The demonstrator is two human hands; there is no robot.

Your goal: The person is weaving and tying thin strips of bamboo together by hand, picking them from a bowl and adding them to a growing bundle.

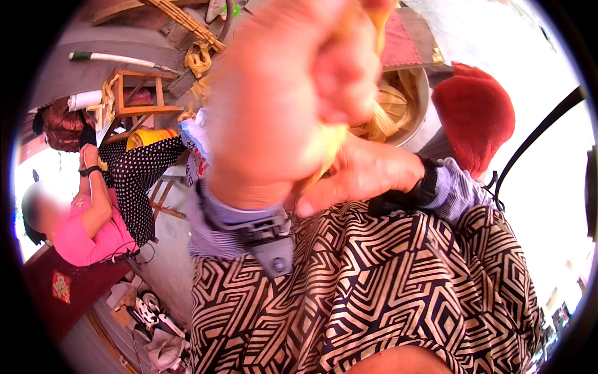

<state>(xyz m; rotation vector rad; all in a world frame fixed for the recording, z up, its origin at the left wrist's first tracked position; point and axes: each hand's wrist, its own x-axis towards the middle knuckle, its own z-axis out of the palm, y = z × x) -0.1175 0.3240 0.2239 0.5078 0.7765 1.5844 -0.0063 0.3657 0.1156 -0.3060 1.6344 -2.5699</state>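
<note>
My left hand [280, 93] is raised close in front of me, large and smeared by motion. Its fingers are curled into a fist around a thin yellow strip [333, 142], part of which also shows above the knuckles. Just below and to the right, my right hand [374, 167] reaches in with the thumb stretched across the strip's lower end. The strip runs down between its thumb and palm; the fingertips are hidden behind the left hand. What the strip is made of cannot be made out. Both wrists carry dark straps over striped sleeves.
Beyond my hands, a metal basin [420, 118] holds pale yellow, husk-like strips [391, 107]. A red fuzzy thing [476, 112] is at its right. At the left a person in pink [93, 230] sits near a wooden stool [140, 109]. Patterned cloth [374, 280] covers my lap.
</note>
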